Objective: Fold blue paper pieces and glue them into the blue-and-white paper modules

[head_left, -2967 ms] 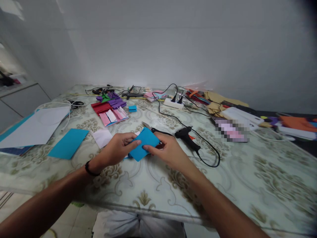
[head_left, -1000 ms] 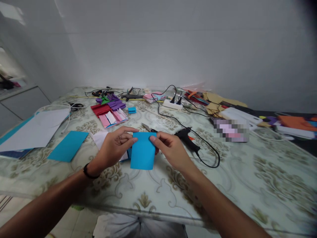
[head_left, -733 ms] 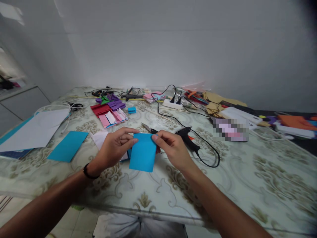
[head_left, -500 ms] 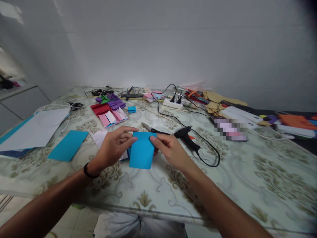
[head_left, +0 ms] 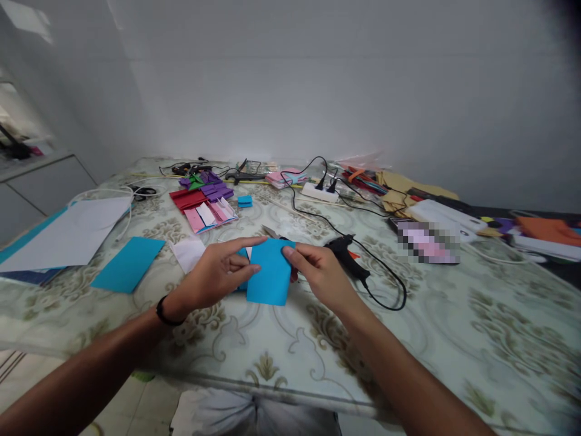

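Note:
A small blue sheet of paper (head_left: 270, 278) is held up above the near middle of the table. My right hand (head_left: 318, 269) pinches its upper right corner, thumb in front and the other fingers mostly behind. Along the sheet's left side, my left hand (head_left: 218, 266) has its thumb on the front and its index finger stretched to the top edge. Behind the sheet, partly covered, lie more blue paper and a white piece (head_left: 188, 251). Scissors (head_left: 272, 232) rest just beyond, their handles hidden. A black glue gun (head_left: 347, 257) lies right of my right hand.
A blue sheet (head_left: 129, 264) and larger white sheets (head_left: 72, 233) lie left. Folded red, purple and pink papers (head_left: 209, 215) sit behind, near a small blue folded piece (head_left: 244, 201). A power strip (head_left: 320, 192) with cords and a phone (head_left: 426, 241) are to the right.
The blue sheet and both hands have shifted slightly right. My left thumb and index finger have moved further apart along the sheet's left side. The view has turned a little.

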`<action>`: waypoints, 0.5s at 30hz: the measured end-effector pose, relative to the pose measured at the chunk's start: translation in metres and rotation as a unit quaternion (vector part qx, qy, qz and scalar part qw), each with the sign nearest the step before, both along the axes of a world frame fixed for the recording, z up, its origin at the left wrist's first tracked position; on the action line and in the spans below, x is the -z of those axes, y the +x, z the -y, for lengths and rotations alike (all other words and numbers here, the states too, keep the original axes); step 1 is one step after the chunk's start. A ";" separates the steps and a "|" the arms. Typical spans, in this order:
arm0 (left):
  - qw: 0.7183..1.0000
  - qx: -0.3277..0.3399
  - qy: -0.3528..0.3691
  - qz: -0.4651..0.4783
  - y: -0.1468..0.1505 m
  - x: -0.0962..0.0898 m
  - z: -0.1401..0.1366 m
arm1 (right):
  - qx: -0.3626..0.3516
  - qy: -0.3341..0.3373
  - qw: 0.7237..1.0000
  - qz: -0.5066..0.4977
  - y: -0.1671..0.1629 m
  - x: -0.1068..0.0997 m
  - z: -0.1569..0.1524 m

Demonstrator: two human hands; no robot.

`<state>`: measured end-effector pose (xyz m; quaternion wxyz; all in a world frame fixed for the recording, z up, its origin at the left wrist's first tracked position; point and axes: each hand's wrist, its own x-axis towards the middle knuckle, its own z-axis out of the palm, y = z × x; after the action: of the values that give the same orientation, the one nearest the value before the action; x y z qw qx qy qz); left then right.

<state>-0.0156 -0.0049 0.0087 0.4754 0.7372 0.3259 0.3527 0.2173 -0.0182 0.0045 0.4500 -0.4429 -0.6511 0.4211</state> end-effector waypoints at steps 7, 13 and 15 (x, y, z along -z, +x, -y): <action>1.000 -0.022 0.008 -0.008 0.000 -0.001 0.000 | -0.006 -0.026 0.999 0.036 0.000 -0.002 0.002; 0.999 -0.034 0.023 -0.015 0.002 -0.002 0.000 | -0.013 -0.032 0.999 0.040 0.000 -0.001 0.000; 0.999 -0.042 0.021 -0.015 0.002 -0.003 -0.001 | -0.011 -0.032 0.999 0.037 0.000 -0.001 0.000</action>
<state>-0.0137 -0.0042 0.0115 0.4393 0.7379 0.3562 0.3685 0.2175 -0.0187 0.0058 0.4066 -0.4655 -0.6585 0.4293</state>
